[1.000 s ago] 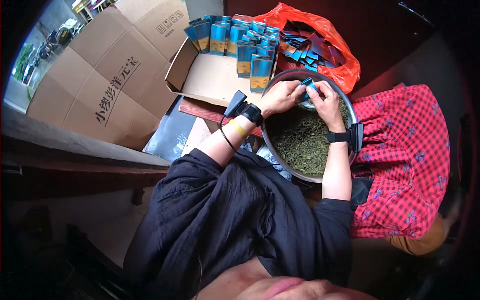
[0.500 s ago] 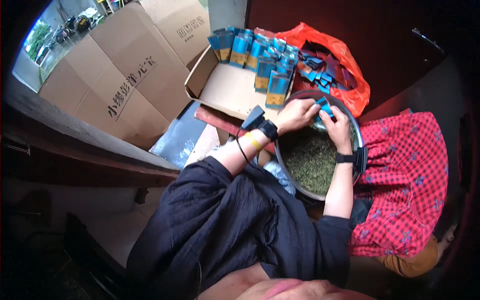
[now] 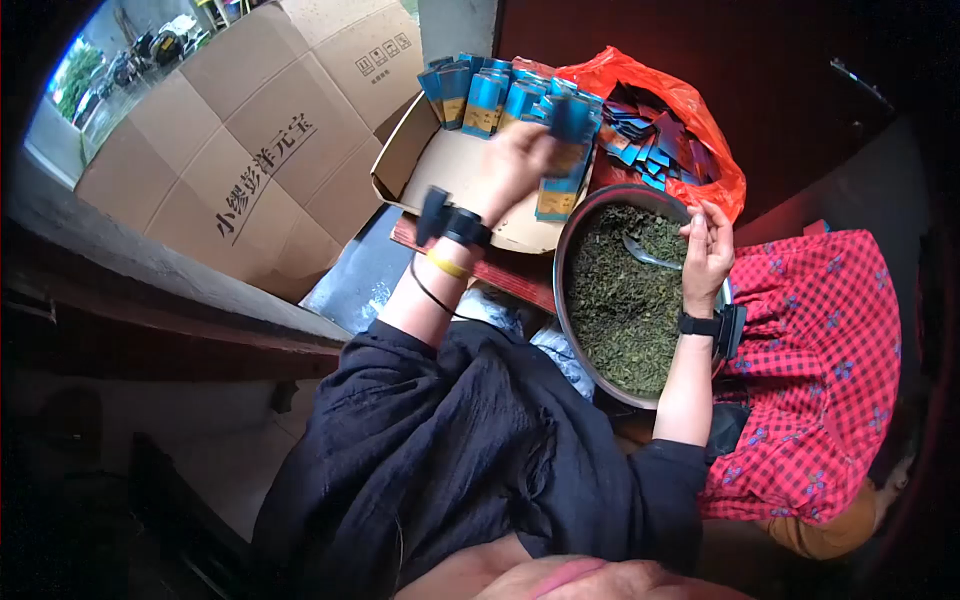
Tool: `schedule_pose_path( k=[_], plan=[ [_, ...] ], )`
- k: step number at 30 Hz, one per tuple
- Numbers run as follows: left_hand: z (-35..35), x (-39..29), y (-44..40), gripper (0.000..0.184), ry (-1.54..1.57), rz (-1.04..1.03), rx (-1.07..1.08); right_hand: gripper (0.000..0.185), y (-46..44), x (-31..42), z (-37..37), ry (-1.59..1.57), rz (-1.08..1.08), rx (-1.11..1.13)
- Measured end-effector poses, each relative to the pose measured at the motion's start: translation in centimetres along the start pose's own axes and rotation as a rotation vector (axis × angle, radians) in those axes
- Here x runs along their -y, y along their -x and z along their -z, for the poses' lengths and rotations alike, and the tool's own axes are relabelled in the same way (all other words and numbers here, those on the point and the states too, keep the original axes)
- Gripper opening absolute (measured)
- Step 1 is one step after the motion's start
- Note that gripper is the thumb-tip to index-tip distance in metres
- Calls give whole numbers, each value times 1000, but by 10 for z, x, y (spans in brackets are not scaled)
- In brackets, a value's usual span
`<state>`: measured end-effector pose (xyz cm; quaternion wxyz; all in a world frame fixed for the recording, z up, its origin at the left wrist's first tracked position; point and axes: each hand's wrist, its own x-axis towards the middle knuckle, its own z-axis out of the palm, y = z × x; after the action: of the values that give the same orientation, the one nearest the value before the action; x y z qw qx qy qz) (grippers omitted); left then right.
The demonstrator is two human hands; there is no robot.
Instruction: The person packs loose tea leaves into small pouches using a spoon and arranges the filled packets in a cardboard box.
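Dark red surface (image 3: 770, 90) behind, printed cardboard (image 3: 250, 150) standing along the left side. Low cardboard tray (image 3: 450, 175) beside a round metal bowl (image 3: 562, 290) of dried green leaves (image 3: 625, 320). Blue-and-gold packets (image 3: 483, 100) upright in rows at the tray's far end.

Left hand (image 3: 517, 165) above the tray, motion-blurred, fingers narrowed on a blue packet (image 3: 571, 122). Packet lies at the fingertips, on the side toward the bowl — just in front of the standing packets; contact with them cannot be told.

Right hand (image 3: 708, 250) over the bowl's right rim, fingers curled, thumb near the fingertips. Metal spoon (image 3: 650, 256) angled over the leaves, its handle running up to this hand — whether gripped, cannot tell. Held packet well apart from the right hand.

Red plastic bag (image 3: 690, 95) of loose blue pouches (image 3: 640, 135) just beyond the bowl. Red checked cloth (image 3: 810, 350) to the bowl's right.
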<state>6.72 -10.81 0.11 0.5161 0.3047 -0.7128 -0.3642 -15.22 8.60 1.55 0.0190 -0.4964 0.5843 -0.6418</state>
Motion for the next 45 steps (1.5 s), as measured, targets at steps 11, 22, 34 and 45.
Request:
schedule_pose_path(
  k=[11, 22, 34, 45],
  plan=[
    [-3, 86, -5, 32, -223, 438, 323, 24, 4, -1, -6, -32, -74, 49],
    [4, -20, -49, 32, -549, -196, 170, 18, -12, -31, 7, 184, -227, 386],
    [-232, 47, -120, 91, -896, -221, 844, 45, -22, -48, 66, 1014, -88, 558],
    [-289, 105, -191, 125, -1064, 230, 976, 41, -51, -61, 66, 952, -225, 630]
  ],
)
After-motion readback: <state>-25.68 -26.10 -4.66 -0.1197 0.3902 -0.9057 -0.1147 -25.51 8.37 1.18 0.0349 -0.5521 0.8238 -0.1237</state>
